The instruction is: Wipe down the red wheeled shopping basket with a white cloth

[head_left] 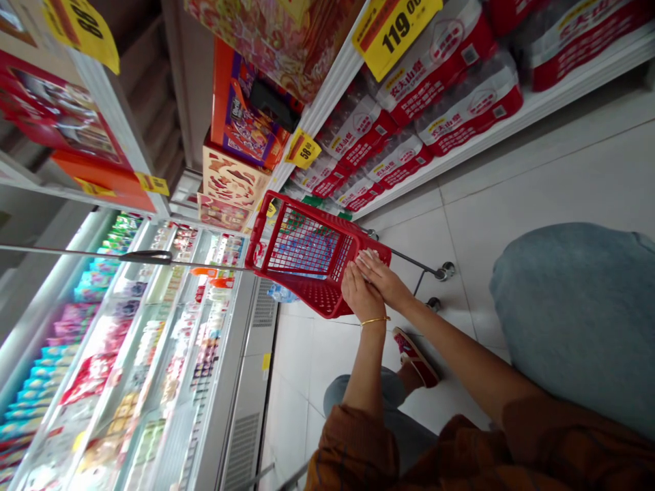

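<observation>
A red mesh shopping cart [327, 300] stands in a shop aisle, with the view strongly tilted. My left hand [361, 294], with a gold bracelet at the wrist, is closed over the cart's near rim. My right hand [381, 273] lies just beside it and partly over it. Its fingers are stretched flat along the same rim, and something small and white shows at the fingertips. A blue item [304, 251] shows through the mesh inside the basket.
A lit chiller case [153, 341] full of packets runs along the left. Shelves with red-labelled water packs [440, 75], boxed goods [240, 129] and yellow price tags [394, 31] are above. White tiled floor [512, 184] lies to the right. My jeans-clad legs and a red shoe [414, 354] are below the cart.
</observation>
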`<state>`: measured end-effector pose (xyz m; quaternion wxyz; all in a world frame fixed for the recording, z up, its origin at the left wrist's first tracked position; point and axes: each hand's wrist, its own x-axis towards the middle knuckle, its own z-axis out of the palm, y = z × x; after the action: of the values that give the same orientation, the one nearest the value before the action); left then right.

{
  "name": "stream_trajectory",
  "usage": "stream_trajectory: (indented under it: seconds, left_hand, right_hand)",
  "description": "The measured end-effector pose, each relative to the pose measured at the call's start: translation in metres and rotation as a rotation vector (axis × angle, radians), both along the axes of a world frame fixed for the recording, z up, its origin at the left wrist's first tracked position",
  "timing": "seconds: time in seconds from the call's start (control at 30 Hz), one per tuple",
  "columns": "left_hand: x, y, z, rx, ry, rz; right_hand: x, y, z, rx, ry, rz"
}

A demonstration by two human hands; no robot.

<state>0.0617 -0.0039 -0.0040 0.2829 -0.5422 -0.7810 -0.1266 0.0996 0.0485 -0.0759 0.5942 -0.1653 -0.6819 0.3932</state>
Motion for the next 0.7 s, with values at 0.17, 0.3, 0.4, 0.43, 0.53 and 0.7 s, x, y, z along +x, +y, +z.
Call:
stream_trajectory:
  seconds: [0.17, 0.3, 0.4, 0.43, 0.53, 0.7]
  left_hand:
    - [0.008, 0.0, 0.002, 0.015, -0.048, 0.034]
    - [0.009, 0.0, 0.001, 0.011, -0.043, 0.043]
    - [0.009, 0.001, -0.002, 0.02, -0.027, 0.073]
    - [0.008, 0.001, -0.003, 0.025, -0.019, 0.083]
    - [0.007, 0.002, -0.006, 0.025, 0.001, 0.117]
    - [0.003, 0.001, -0.01, 0.008, 0.024, 0.149]
  right_hand:
    - [0.001, -0.006, -0.007, -0.02, -0.017, -0.034]
    - [0.0, -0.013, -0.016, -0.052, -0.037, -0.057]
    - [-0.003, -0.017, -0.026, -0.081, -0.038, -0.067]
    - [-0.004, -0.018, -0.029, -0.085, -0.036, -0.068]
    - [-0.005, -0.021, -0.037, -0.096, -0.026, -0.059]
    - [-0.005, -0.024, -0.045, -0.104, -0.015, -0.052]
